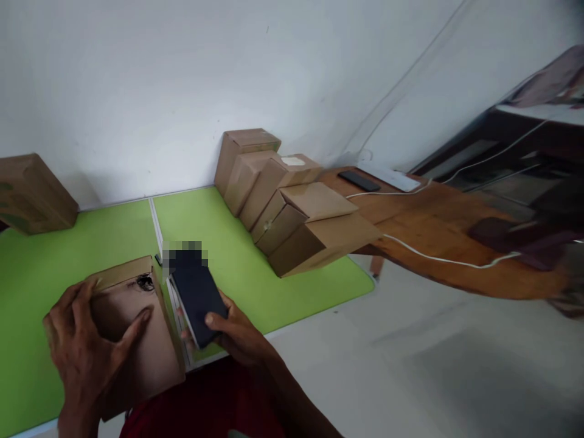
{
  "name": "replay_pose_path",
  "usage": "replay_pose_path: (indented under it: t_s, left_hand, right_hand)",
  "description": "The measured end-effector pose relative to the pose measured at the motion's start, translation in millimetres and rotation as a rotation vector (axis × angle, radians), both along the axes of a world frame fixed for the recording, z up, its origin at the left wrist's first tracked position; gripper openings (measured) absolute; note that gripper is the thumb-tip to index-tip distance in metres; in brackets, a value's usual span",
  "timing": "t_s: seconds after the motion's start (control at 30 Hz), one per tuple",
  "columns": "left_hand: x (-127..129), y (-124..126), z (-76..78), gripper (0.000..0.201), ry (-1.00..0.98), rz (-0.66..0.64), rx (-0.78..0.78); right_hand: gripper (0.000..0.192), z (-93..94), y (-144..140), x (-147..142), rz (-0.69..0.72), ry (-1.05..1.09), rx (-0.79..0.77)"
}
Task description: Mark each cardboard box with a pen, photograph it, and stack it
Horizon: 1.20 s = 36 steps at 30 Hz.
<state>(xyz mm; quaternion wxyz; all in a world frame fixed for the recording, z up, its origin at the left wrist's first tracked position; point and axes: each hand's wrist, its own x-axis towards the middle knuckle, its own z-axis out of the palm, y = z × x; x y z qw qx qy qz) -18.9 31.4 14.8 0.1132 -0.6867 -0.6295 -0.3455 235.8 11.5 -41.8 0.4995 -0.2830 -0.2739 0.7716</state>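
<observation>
The left hand [86, 347] lay spread open on a cardboard box [137, 328] on the green worktop [237, 255]. The right hand [232, 331] gripped a dark phone [197, 295] just beside it.

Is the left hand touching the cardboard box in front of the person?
Touching. The head view shows the left hand spread over the cardboard box, fingers pressed flat on its top face with no gap. The right hand holds a dark phone beside it.

We seem to stand in a small packing room: brown boxes [292, 201] line the green table [228, 243], and a wooden desk [438, 231] beside it carries cables.
</observation>
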Motion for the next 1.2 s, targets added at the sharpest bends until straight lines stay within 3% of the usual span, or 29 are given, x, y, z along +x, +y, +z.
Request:
replay_pose_path:
  t_s: [0.1, 0.2, 0.37, 0.53, 0.73, 0.9, 1.07, 1.2]
  left_hand:
    - [-5, 4, -1.0, 0.094, 0.042, -0.023, -0.003]
    - [-12, 5, -4.0, 0.084, 0.071, -0.044, -0.009]
    - [-19, 2, -9.9, 0.083, 0.068, -0.015, -0.018]
    - [-17, 2, -9.8, 0.089, 0.075, -0.036, -0.006]
    - [-5, 2, -2.9, 0.101, 0.008, -0.003, 0.024]
    - [-4, 2, -2.2, 0.105, 0.001, 0.018, -0.004]
    - [-5, 2, -1.7, 0.105, -0.004, 0.013, -0.028]
    - [-3, 1, -0.3, 0.104, -0.022, 0.018, -0.025]
  right_hand:
    - [0.084, 25.3, -10, -26, 0.071, 0.123, -0.003]
    - [0.079, 36.8, -7, -47, 0.072, 0.105, 0.041]
    - [0.065, 34.1, -4, -61, 0.014, 0.026, 0.060]
    - [0.062, 29.4, -8, -54, -0.073, -0.029, 0.050]
    - [0.060, 2.0, 15, -29, -0.264, -0.178, 0.094]
    - [0.056, -37.7, 58, -6, -0.486, -0.681, 0.125]
    - [0.045, -66.3, 89, 7, -0.505, -0.937, 0.067]
    - [0.030, -72.2, 94, 9, -0.480, -1.142, 0.041]
